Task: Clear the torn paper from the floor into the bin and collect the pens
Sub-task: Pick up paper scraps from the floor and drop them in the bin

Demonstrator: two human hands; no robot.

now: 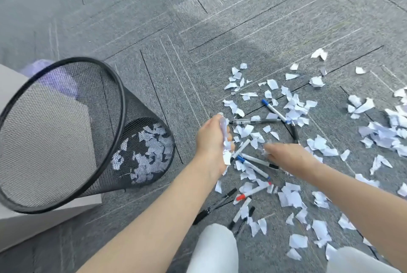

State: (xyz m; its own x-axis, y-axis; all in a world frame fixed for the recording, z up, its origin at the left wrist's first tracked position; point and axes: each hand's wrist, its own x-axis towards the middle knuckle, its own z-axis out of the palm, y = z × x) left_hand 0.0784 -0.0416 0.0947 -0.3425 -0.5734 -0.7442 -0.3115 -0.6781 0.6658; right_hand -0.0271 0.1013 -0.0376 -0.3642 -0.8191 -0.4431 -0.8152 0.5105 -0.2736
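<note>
A grey carpet floor fills the view, and on it stands one black mesh bin, the landmark here, with white scraps showing through the mesh at its bottom. A pale grey block sits against the bin's near side. To the right of the bin, well apart from it, torn paper lies scattered in dozens of white pieces, too many to count. Two pale trouser knees, the nearer one, show at the lower edge. Between the bin and the scatter, the left hand is curled round a wad of paper scraps. The right hand, farther from the bin, reaches down among the pieces with fingertips bent at a scrap; it is blurred, so I cannot tell whether it pinches anything. About nine pens lie among the paper: a blue-capped pen, a red-capped pen, a clear black pen, and others partly covered.
</note>
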